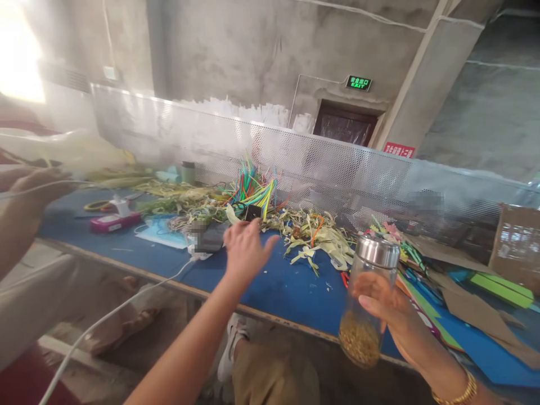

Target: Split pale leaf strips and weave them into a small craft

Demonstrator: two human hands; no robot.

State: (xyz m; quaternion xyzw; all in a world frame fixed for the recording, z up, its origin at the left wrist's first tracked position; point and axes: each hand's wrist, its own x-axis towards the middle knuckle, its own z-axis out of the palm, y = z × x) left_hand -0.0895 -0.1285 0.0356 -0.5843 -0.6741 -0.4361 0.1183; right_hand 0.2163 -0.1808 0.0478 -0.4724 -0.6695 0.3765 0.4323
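My right hand (390,309) is wrapped around a clear glass bottle (354,292) with a silver metal lid. Small yellowish-brown bits fill its lower part, which shows in front of the table's near edge. My left hand (248,244) reaches over the blue table (291,295), fingers stretched and thumb apart, holding nothing. Just beyond its fingertips is a small black object (253,212). To its left lies a dark grey item (211,237), partly blurred, with a white cable (126,304) running from it. Dried pale husks and stalks (324,242) lie between my hands.
A bundle of coloured sticks (251,185) stands at the back. Leftward are a magenta device (115,221), a light-blue sheet (162,233) and another person's hand (37,183). Cardboard pieces (481,315) and a green strip (502,288) lie at right. A perforated metal screen (337,163) borders the far side.
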